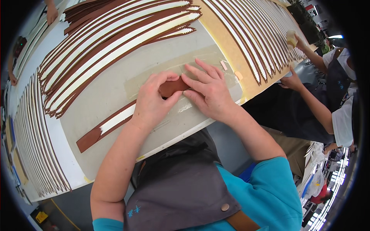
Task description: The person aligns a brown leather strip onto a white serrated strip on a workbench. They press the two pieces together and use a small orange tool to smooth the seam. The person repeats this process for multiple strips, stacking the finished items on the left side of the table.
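Observation:
A long brown leather strap [111,122] with a white strip down its middle lies across the grey work mat [115,84]. My left hand [154,101] presses its fingers down on the strap's rounded brown end [172,87]. My right hand [208,90] lies flat beside it, fingertips touching the same end from the right. Both hands cover part of the strap.
Many similar brown and white straps [115,34] lie fanned out across the table behind and to the left [34,142]. More straps [258,38] rest on a tan board at right, where another person's hands [293,38] work. The table edge [181,136] runs near my body.

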The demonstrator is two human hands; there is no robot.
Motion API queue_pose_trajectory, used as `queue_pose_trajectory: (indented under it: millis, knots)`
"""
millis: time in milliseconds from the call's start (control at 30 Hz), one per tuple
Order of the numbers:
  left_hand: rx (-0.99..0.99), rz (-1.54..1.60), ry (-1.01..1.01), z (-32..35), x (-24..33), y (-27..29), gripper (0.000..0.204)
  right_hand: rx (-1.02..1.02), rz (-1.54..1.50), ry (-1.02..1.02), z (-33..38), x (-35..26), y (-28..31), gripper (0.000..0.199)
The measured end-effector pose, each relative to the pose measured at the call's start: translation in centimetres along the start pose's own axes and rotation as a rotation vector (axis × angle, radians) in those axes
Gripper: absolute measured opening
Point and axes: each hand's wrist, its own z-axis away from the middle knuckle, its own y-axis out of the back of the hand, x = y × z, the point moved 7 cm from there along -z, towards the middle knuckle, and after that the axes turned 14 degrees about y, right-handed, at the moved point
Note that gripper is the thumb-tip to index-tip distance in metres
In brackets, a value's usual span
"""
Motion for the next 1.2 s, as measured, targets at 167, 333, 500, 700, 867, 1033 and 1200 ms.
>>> queue_pose_trajectory:
  millis: [167, 333, 500, 700, 867, 1033, 1200]
  knots:
    - [-0.035, 0.102, 0.099, -0.4, -0.9, -0.1, 0.038, -0.047, 0.052, 0.006, -0.6, -0.8, -0.3, 0.045]
    - [-0.094, 0.118, 0.094, -0.2, -0.4, 0.3, 0.038, -0.039, 0.082, 0.017, 0.2, -1.0, -1.0, 0.049]
    - [-0.065, 0.088, 0.086, 0.9, 0.0, 2.8, 0.042, -0.026, 0.087, 0.007, 0.6, -1.0, -1.1, 0.051]
    - [0.067, -0.326, -0.138, 2.8, 0.2, 2.9, 0.040, -0.017, 0.108, 0.024, 0.5, -1.0, -1.0, 0.051]
    - [0.100, -0.372, -0.156, 3.2, 0.3, 2.1, 0.031, -0.034, 0.113, 0.018, 0.7, -1.0, -1.2, 0.051]
    - [0.110, -0.400, -0.204, 3.4, 0.5, 1.9, 0.028, -0.102, 0.095, 0.034, 0.8, -1.0, -1.0, 0.056]
    - [0.124, -0.436, -0.241, 3.4, 0.8, 1.6, 0.027, -0.104, 0.089, 0.077, 0.3, -1.4, -0.5, 0.051]
